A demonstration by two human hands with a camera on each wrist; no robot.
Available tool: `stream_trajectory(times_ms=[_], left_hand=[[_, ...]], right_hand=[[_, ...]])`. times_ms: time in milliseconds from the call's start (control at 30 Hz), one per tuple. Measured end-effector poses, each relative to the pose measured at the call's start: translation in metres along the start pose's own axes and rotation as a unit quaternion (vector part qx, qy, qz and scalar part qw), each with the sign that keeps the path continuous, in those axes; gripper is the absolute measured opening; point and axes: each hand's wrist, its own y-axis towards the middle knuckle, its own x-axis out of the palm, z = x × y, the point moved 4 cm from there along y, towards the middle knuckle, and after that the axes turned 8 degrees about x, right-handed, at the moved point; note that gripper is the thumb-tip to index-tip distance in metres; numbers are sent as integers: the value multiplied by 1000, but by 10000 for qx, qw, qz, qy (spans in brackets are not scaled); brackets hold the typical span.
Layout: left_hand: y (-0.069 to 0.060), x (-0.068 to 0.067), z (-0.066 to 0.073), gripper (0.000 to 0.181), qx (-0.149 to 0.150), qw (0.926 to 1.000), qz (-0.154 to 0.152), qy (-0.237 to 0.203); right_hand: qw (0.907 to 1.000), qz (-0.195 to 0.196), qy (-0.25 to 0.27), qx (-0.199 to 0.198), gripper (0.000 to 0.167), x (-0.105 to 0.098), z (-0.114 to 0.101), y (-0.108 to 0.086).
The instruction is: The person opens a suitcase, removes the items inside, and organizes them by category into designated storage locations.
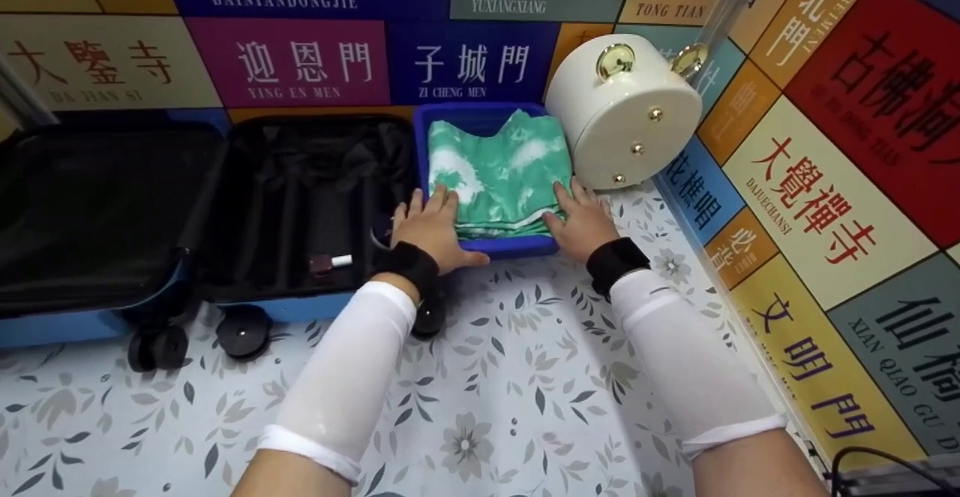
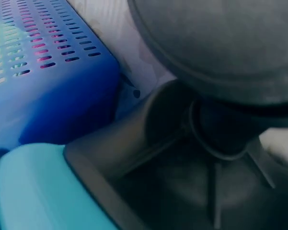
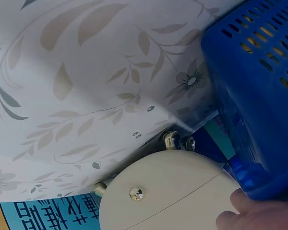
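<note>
A blue basket (image 1: 510, 248) holds folded green and white tie-dye cloth (image 1: 510, 163). My left hand (image 1: 433, 233) lies over the basket's left front corner, fingers extended onto the cloth's edge. On the opposite side, my right hand (image 1: 581, 221) rests at the right rim with spread fingers, the fingertips touching the cloth. In the right wrist view, fingertips of the right hand (image 3: 254, 213) show beside the basket (image 3: 254, 110). The left wrist view has the basket's slotted side (image 2: 62, 91) next to a dark suitcase wheel (image 2: 220, 48); the left hand is out of that view.
An open suitcase (image 1: 277, 308) with black lining stands left of the basket, a small dark item with a white end (image 1: 330, 263) inside it. A round cream case (image 1: 626, 114) with gold fittings stands right of the basket, against the printed wall panels (image 1: 817, 204).
</note>
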Motion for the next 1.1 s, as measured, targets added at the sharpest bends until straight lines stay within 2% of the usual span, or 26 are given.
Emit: stream_trajectory(times_ms=[167, 400, 633, 933, 1100], left_hand=[[3, 4, 4, 125, 4, 9998, -142, 115], [1, 1, 6, 118, 38, 9999, -52, 104], [6, 7, 5, 113, -32, 9997, -205, 139], [8, 7, 6, 112, 7, 9999, -70, 97], [2, 5, 3, 117, 63, 9995, -308, 13]], right_hand=[[9997, -120, -137, 158, 69, -1, 0, 2], [9992, -186, -225, 257, 67, -2, 0, 4], [9991, -204, -163, 330, 67, 1, 1, 4], [9991, -172, -36, 376, 67, 0, 3, 3], [9991, -175, 75, 386, 66, 2, 2, 3]])
